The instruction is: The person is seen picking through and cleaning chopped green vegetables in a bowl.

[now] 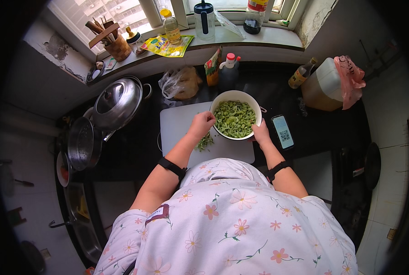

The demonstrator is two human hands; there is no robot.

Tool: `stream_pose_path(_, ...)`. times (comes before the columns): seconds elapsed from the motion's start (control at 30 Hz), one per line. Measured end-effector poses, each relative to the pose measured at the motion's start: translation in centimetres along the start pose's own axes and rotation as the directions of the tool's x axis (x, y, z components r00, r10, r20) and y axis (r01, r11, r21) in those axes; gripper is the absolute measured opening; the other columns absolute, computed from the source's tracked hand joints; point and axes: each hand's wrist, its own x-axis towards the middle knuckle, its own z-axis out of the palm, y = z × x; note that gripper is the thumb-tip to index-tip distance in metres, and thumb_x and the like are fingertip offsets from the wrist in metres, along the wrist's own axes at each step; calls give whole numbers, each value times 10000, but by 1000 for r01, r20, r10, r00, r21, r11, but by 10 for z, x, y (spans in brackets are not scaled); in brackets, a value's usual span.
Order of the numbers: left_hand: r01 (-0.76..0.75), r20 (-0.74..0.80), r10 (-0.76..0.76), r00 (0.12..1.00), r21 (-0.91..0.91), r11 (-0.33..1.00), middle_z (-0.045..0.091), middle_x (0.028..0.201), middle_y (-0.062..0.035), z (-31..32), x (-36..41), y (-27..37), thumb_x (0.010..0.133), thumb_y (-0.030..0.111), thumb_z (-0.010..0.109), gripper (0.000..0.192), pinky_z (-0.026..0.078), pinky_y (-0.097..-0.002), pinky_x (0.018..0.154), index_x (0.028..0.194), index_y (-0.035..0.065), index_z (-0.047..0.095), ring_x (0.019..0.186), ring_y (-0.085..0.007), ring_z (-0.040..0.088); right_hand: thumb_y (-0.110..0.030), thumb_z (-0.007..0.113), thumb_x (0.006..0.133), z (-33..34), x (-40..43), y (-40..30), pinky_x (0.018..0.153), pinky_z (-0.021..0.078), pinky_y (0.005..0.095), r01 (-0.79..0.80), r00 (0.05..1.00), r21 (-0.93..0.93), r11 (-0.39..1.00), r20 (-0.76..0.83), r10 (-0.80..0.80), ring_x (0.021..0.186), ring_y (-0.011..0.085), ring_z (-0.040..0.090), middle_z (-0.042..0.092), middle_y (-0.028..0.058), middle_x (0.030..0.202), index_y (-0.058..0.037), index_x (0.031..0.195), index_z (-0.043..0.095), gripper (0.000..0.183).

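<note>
A white round pot [218,103] with a dark-edged rim is filled with chopped green vegetable pieces [234,118], probably beans. My right hand [261,132] grips its right rim, thumb on the near edge. At the left rim is my left hand [203,123], fingers curled together; whether they pinch the rim or a few pieces is hidden. Under and beside the pot lies a white cutting board [177,127]. A small heap of chopped green bits [204,142] rests on the board below my left hand.
A phone [282,132] showing a printed code lies right of the pot. Left stand a lidded steel pan [117,99] and a steel strainer [84,144]. Behind are a plastic bag [180,82], a dark sauce jug [228,74], a glass bottle [301,74] and a large jug [323,86].
</note>
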Motion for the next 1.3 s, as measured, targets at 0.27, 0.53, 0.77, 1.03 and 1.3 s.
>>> stream_pose_path(0.27, -29, -4, 29, 1000, 23, 999, 599, 648, -37, 1, 1, -4, 804, 116, 639, 114, 465, -264, 465, 849, 12, 641, 528, -98, 562, -115, 491, 784, 0, 1, 0, 463, 583, 411, -23, 1000, 19, 1000, 5, 23, 783, 330, 664, 579, 197, 1099, -68, 1309, 392, 536)
stream_pose_path(0.53, 99, 55, -93, 994, -105, 990, 607, 687, -18, -4, -2, 2, 809, 116, 656, 151, 466, -247, 479, 925, 20, 658, 553, -83, 552, -117, 493, 782, 1, 1, 1, 472, 587, 417, 2, 1000, 4, 1000, 2, -2, 784, 335, 665, 578, 203, 1105, -65, 1314, 387, 545)
stream_pose_path(0.77, 204, 131, -164, 978, -417, 886, 620, 752, -8, -34, -16, -11, 818, 112, 666, 186, 464, -224, 529, 989, 39, 665, 597, -68, 544, -118, 494, 782, 0, 1, 1, 475, 587, 417, -11, 1000, 42, 999, 7, 11, 786, 341, 667, 582, 209, 1098, -54, 1309, 392, 540)
stream_pose_path(1.03, 222, 151, -239, 959, 120, 968, 630, 721, -41, -43, -41, -59, 754, 120, 705, 260, 483, -279, 600, 994, 31, 658, 629, -122, 568, -113, 500, 778, 0, 2, 2, 451, 578, 410, 7, 1000, -17, 1000, -13, -8, 764, 331, 666, 585, 203, 1081, -55, 1304, 397, 539)
stream_pose_path(1.3, -3, 134, -54, 990, 393, 920, 626, 846, -113, -20, -57, -53, 724, 165, 713, 306, 485, -399, 695, 1002, 76, 622, 794, -303, 608, -110, 497, 778, 0, 0, -1, 455, 580, 406, -4, 1000, 3, 1000, -4, 4, 771, 326, 666, 581, 201, 1086, -59, 1308, 392, 543)
